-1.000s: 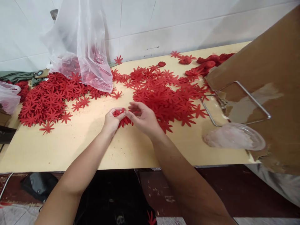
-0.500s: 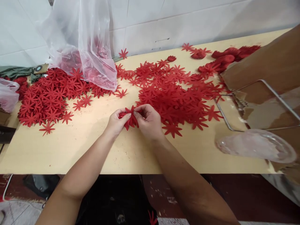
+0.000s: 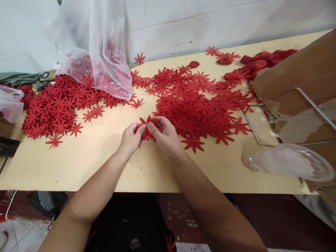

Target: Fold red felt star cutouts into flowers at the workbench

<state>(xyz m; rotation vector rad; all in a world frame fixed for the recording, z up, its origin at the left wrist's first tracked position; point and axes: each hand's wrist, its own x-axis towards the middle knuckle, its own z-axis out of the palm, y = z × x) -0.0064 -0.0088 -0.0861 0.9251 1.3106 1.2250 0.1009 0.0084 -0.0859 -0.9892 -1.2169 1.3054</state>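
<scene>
Several red flower-shaped pieces [image 3: 147, 132] are stacked together above the middle of the table, between my two hands. My left hand [image 3: 132, 138] pinches the stack from the left, thumb on top. From the right, my right hand [image 3: 165, 134] grips the same pieces with thumb and fingers. Right behind my right hand spreads a large loose pile of red flower pieces [image 3: 194, 108]. Another heap of them [image 3: 55, 108] lies at the left. The undersides of the held pieces are hidden by my fingers.
A clear plastic bag [image 3: 110, 70] stands by the wall behind the left heap. On the right are a cardboard box [image 3: 301, 70], a metal wire frame [image 3: 252, 127] and a clear plastic container [image 3: 286, 162]. Bundled red pieces [image 3: 258, 64] lie at the back right of the table [image 3: 91, 168].
My right thumb has shifted up and left over the held pieces, which have turned slightly. The whole view has moved a little.
</scene>
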